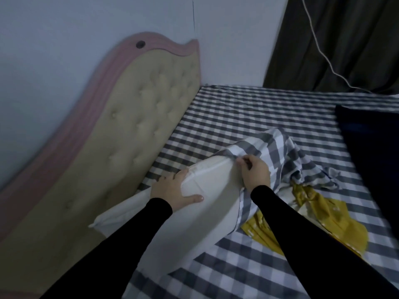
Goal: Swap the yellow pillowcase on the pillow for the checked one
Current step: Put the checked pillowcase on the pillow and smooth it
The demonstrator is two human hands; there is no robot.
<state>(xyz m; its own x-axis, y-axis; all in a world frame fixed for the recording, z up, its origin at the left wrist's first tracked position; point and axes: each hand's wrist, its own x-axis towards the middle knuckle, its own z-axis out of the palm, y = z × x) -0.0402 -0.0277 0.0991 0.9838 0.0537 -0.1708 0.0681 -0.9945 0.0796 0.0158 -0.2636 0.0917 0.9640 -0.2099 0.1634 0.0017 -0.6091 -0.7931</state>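
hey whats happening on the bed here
A person is changing a pillowcase on a bed with a checked sheet. The left hand holds the bare white pillow by its end, while the right hand pinches the edge of the checked pillowcase, which covers only the pillow's far part. The yellow pillowcase is already off, crumpled on the sheet beside the pillow.

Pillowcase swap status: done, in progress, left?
Done: the yellow pillowcase is off and lies crumpled on the bed sheet. In hand: the left hand grips the bare pillow while the right hand pinches the checked pillowcase at the pillow's far end. Left: most of the pillow shows uncovered, so the case must be drawn down its length.
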